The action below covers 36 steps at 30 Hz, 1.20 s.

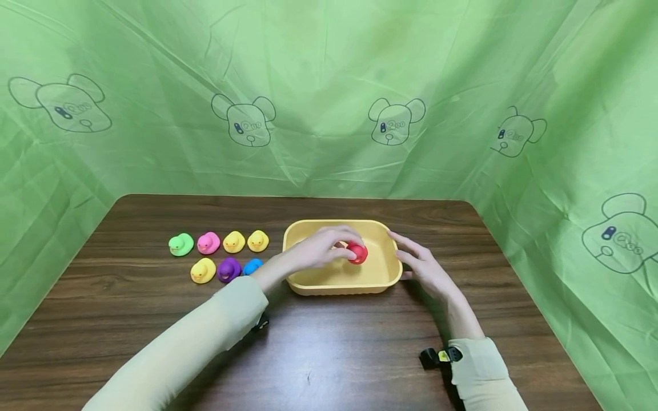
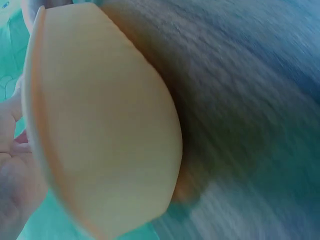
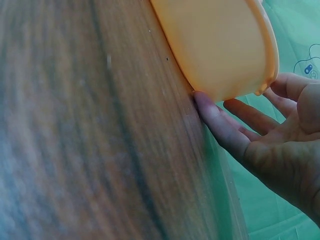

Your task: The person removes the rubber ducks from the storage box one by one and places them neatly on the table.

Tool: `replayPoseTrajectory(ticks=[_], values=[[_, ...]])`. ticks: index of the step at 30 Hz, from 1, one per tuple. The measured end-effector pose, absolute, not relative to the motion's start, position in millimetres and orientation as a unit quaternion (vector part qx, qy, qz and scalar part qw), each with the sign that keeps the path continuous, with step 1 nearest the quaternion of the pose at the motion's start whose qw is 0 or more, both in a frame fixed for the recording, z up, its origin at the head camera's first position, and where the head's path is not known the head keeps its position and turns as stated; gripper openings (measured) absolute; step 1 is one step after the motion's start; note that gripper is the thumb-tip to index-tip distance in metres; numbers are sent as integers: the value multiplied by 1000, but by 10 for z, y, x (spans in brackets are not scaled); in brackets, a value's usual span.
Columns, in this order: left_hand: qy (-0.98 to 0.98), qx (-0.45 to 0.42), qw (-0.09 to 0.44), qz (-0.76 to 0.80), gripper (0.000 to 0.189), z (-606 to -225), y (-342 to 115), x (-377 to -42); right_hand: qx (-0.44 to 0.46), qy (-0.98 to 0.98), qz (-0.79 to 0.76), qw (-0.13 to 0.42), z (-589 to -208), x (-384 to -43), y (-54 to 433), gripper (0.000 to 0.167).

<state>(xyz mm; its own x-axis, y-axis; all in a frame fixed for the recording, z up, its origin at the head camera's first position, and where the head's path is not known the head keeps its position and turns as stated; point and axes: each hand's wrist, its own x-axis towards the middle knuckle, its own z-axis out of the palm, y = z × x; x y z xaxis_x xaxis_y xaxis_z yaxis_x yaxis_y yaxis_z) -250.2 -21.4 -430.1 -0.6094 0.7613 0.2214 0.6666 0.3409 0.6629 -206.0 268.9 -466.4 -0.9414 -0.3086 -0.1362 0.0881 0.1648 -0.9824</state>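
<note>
My left hand (image 1: 329, 246) is inside the yellow plastic basin (image 1: 346, 290), its thumb and fingers pinching a red rubber duck (image 1: 358, 254). The fingers partly cover the duck. In the left wrist view the basin's outer wall (image 2: 110, 115) hides most of that hand (image 2: 17, 185). My right hand (image 1: 424, 268) touches the basin's right end with extended fingers. Low on that wall, near the tabletop, rests one fingertip in the right wrist view, while the hand (image 3: 275, 150) spreads up toward the rim.
Left of the basin stand two rows of rubber ducks: green (image 1: 181, 244), pink (image 1: 208, 243), purple (image 1: 228, 269), blue (image 1: 252, 266) and several yellow ones (image 1: 203, 270). My left forearm (image 1: 205, 325) partly covers the blue duck. Green cloth (image 1: 329, 165) surrounds the dark wooden table (image 1: 339, 354).
</note>
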Motion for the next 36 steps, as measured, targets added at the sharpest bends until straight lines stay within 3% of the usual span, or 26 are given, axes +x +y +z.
replayPoseTrajectory(ticks=[36], values=[[804, 467, 10, 368, 26, -3975, -1189, -2235, -78, 751, -638, 152, -4668, -2064, 2701, 53]])
